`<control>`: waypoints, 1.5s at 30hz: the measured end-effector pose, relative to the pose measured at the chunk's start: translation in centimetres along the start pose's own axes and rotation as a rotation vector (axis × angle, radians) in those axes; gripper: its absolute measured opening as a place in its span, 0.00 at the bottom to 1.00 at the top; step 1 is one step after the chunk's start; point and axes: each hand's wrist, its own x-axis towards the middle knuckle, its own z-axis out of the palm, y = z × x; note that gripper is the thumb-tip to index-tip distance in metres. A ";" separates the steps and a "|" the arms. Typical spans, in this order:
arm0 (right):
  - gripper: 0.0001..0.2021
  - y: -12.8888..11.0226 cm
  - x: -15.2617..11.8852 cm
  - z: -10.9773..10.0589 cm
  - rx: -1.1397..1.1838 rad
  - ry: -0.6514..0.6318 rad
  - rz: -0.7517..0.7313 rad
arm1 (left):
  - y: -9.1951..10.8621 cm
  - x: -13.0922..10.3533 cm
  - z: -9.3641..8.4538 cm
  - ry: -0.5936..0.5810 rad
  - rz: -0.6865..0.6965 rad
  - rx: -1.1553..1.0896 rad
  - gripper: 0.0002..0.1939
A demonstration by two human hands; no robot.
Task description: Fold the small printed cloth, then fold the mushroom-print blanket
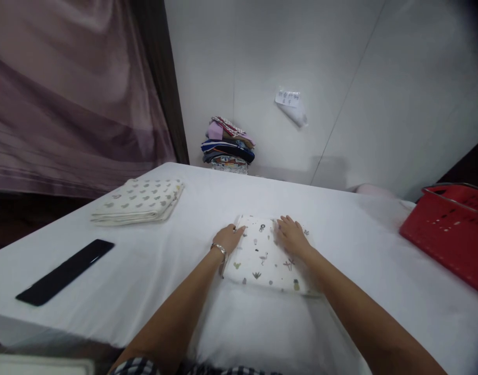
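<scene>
A folded white cloth with small plant and bird prints [262, 260] lies on the white-covered table in front of me. My left hand [228, 238], with a bracelet at the wrist, rests at the cloth's upper left edge, thumb over its top and the other fingers partly hidden at the side. My right hand [291, 235] lies flat on the upper right part of the cloth, fingers spread. To the left sits another folded cloth [139, 200], cream with a grey-green print.
A black flat object [65, 272] lies at the table's left. A red basket [450, 229] stands at the right edge. Stacked folded fabrics [229, 148] stand beyond the far edge, by a wall with a paper sign [289, 99]. A curtain [67, 94] hangs at left.
</scene>
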 end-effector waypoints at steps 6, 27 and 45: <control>0.16 -1.8 4.3 0.8 0.125 0.076 -0.122 | 0.3 3.3 -0.4 0.040 0.071 -0.098 0.24; 0.04 -6.0 8.7 4.2 0.301 0.131 -0.150 | -1.4 6.3 2.4 0.128 0.164 -0.685 0.13; 0.05 -6.7 8.3 3.9 0.392 0.244 -0.288 | -1.5 6.6 2.2 0.126 0.175 -0.762 0.10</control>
